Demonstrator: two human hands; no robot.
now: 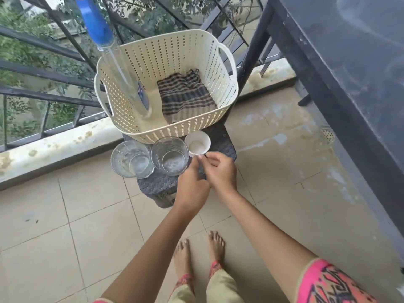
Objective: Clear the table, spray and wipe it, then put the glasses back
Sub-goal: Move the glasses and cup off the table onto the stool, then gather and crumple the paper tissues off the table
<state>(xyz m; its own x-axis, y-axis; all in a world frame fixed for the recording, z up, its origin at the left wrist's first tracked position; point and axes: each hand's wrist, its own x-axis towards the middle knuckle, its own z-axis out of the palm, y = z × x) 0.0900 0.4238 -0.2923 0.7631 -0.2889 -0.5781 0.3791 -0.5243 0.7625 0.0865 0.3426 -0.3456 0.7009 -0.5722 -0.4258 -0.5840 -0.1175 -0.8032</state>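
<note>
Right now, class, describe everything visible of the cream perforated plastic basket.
The cream perforated plastic basket is rounded-square, its walls pierced with rows of small slots, with cut-out handles on two sides. It stands upright on a dark woven stool. Inside lie a folded striped cloth and a clear spray bottle with a blue head, leaning on its left rim. A small white cup sits just before its front wall.

On the stool (156,185) the basket (175,53) is filling the back (glasses (132,158) and cup (197,142) crowding the front); near edge lying bare.
</note>
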